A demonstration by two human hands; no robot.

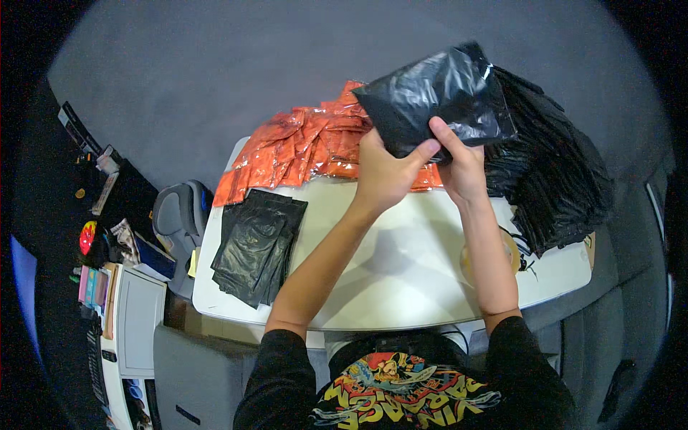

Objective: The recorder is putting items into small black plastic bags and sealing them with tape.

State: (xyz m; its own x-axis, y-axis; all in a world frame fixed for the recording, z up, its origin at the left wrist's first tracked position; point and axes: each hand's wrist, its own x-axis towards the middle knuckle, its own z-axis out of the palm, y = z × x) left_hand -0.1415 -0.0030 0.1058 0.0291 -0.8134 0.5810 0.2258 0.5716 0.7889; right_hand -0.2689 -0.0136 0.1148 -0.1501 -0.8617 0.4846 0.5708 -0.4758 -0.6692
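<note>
Over the far side of the table, both my hands hold up a black folded item in a shiny clear plastic bag (430,89). My left hand (387,172) grips its lower left edge, with the fingers hidden behind it. My right hand (464,168) holds the lower edge, its thumb lying on the front. Behind my hands, orange packets in clear plastic (287,147) lie heaped along the far left edge. A large pile of black packets (555,165) covers the right end. Several flat black bags (254,244) lie stacked at the left.
The white table (387,287) has rounded corners. A yellowish tape roll (471,264) sits partly behind my right forearm, near dark cables (527,251). A grey chair (175,215) stands at the left, beyond a white cabinet (140,319) topped with boxes.
</note>
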